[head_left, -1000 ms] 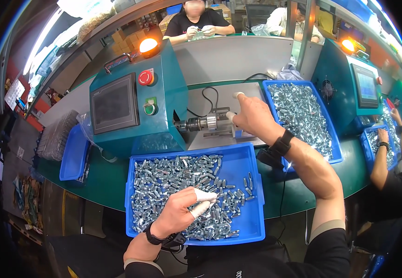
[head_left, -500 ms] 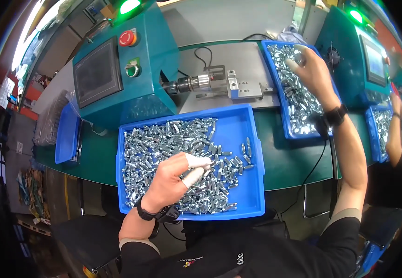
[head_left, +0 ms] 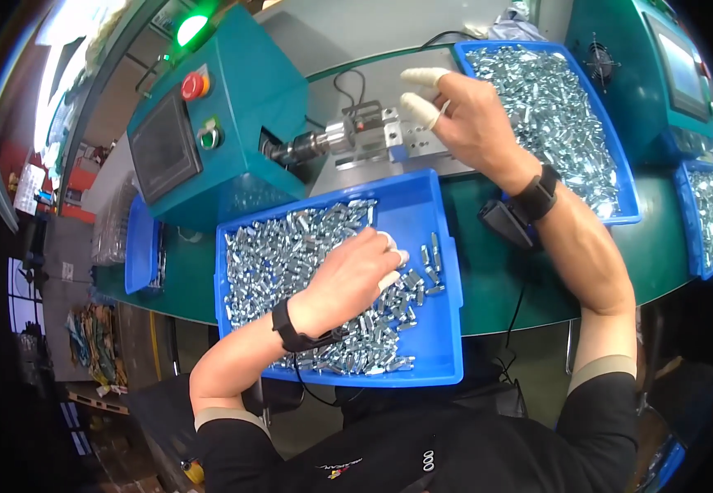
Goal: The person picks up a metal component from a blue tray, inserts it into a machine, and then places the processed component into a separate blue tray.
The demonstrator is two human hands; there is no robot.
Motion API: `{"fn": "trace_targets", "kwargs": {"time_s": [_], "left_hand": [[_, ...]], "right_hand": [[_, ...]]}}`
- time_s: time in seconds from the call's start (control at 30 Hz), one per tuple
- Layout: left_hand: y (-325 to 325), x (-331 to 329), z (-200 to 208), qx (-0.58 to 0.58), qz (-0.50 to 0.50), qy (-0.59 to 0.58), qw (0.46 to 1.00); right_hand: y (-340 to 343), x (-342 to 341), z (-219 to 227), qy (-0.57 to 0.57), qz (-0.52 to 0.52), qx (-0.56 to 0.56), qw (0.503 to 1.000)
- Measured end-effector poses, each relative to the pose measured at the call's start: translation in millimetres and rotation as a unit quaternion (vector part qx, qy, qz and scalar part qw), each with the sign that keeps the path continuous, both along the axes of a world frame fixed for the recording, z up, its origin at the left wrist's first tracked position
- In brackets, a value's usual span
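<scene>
My left hand (head_left: 352, 275) is over the near blue tray (head_left: 410, 201), its white-covered fingertips curled down among small shiny metal pieces (head_left: 282, 246). Whatever its fingers pinch is hidden. My right hand (head_left: 476, 123) hovers between the machine's fixture (head_left: 396, 135) and the far blue tray (head_left: 619, 189). Its thumb and forefinger, in pale finger covers, point left toward the fixture and stand apart with nothing visible between them. A cylindrical metal chuck (head_left: 311, 146) extends from the green machine (head_left: 233, 164) toward the fixture.
Similar metal pieces (head_left: 549, 99) fill the far tray. The green machine carries a dark screen (head_left: 163, 152), a red stop button (head_left: 195, 85) and a lit green lamp (head_left: 192, 30). A narrow blue bin (head_left: 140, 246) stands left; another green machine (head_left: 660, 74) stands right.
My right hand has moved left from over the far tray toward the fixture. My left hand has shifted right within the near tray, its fingers turning downward. The view has shifted slightly.
</scene>
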State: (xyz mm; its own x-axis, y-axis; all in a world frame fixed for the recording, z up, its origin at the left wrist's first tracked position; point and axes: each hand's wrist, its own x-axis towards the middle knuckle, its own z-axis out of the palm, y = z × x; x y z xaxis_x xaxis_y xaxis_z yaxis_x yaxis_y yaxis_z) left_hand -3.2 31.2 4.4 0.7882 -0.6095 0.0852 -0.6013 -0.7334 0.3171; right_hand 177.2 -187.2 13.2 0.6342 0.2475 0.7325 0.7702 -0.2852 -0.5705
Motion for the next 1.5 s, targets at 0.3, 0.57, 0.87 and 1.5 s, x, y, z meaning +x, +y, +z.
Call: {"fn": "trace_targets", "kwargs": {"time_s": [0.3,0.57,0.87,1.5], "left_hand": [[-23.2,11.4,8.6,0.136,-0.046,-0.028,0.989],[-26.5,17.9,44.3,0.089,-0.023,0.000,0.996],[-46.9,68.1,162.2,-0.122,0.092,-0.011,0.988],[-9.1,148.3,58.7,-0.073,0.154,-0.061,0.983]], "right_hand": [[-14.1,3.1,10.2,0.048,-0.003,0.032,0.998],[-11.0,12.2,-1.1,0.037,-0.023,0.048,0.998],[-22.1,26.8,-8.4,0.119,-0.070,0.027,0.990],[-22.6,29.6,-5.7,0.139,-0.066,0.022,0.988]]}}
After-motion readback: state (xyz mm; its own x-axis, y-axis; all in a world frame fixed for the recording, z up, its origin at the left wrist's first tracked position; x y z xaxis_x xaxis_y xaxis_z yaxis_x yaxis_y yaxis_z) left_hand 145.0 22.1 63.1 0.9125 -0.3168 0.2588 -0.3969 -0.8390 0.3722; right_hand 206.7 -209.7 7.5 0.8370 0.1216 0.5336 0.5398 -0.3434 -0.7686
